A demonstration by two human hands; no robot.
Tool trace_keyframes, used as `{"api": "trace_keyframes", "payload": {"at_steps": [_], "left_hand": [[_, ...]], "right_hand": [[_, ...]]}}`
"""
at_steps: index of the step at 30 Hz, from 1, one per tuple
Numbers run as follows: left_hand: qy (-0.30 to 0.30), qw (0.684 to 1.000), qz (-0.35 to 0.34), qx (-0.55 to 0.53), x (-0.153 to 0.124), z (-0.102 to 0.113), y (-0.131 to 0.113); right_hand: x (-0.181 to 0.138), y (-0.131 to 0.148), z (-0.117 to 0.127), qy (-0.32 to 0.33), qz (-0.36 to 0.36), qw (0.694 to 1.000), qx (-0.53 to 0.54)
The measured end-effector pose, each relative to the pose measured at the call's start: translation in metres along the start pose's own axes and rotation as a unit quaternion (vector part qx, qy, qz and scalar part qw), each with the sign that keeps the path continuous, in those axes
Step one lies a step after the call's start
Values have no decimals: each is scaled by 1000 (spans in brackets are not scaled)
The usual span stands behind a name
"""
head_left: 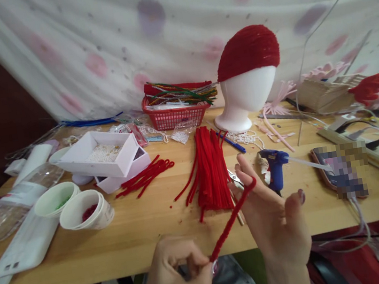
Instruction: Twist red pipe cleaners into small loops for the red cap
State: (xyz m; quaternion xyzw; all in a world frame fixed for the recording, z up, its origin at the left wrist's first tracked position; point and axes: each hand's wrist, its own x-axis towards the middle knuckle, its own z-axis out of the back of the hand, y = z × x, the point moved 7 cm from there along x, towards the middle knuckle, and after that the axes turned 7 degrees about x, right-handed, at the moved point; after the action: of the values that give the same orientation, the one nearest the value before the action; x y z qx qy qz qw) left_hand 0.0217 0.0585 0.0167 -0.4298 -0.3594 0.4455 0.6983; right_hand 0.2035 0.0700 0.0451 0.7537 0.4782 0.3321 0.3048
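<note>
My left hand [176,277] is low in the middle, fingers pinched on the near end of a twisted red pipe cleaner [230,221]. The pipe cleaner runs up and to the right and loops over a finger of my right hand [276,224], which is held up with fingers stretched out. Just beyond both hands a pile of red pipe cleaners [210,170] lies on the wooden table [146,234]. A white foam head [249,97] wearing a red pipe-cleaner cap [247,50] stands behind the pile.
A blue glue gun [274,167] and a phone [339,171] lie to the right. A red basket [174,113] of mixed pipe cleaners, white boxes [101,157] and two cups [86,214] sit left and back. Cables and pink pieces crowd the right edge.
</note>
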Motion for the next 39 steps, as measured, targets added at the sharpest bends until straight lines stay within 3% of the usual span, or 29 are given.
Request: {"api": "trace_keyframes", "payload": {"at_steps": [2,4,7,9,11,13,16,18,21,24,29,33,39], "left_hand": [[-65,964,-170,194,-4,12,-34],[-104,900,-266,328,-10,12,-55],[-151,823,-314,448,-15,7,-65],[-167,807,-318,470,-16,5,-66],[-166,829,-297,444,-14,7,-64],[-132,888,-243,366,-9,9,-55],[-48,975,-98,195,1,8,-28],[8,998,17,58,3,1,-6],[77,977,121,-161,2,-15,12],[87,946,163,-267,3,-24,14],[79,945,167,-270,7,-31,7],[116,934,179,-287,11,-42,0],[140,958,151,-200,10,-42,-6]], "right_hand": [[1,1,0,10,2,1000,-9],[2,0,1,8,5,1000,-12],[4,-3,3,-2,13,1000,-26],[6,-5,4,-6,13,999,-35],[7,-9,4,-7,-3,1000,-28],[8,-13,4,-11,-22,1000,-10],[7,-12,2,-14,-26,999,12],[6,-10,1,-11,-16,1000,24],[5,-7,0,-6,-7,999,44],[4,-9,-2,4,-3,999,48],[1,-11,-1,-1,16,999,29],[-2,-11,1,-18,25,999,-6],[-2,-18,14,-94,-60,994,-3]]}}
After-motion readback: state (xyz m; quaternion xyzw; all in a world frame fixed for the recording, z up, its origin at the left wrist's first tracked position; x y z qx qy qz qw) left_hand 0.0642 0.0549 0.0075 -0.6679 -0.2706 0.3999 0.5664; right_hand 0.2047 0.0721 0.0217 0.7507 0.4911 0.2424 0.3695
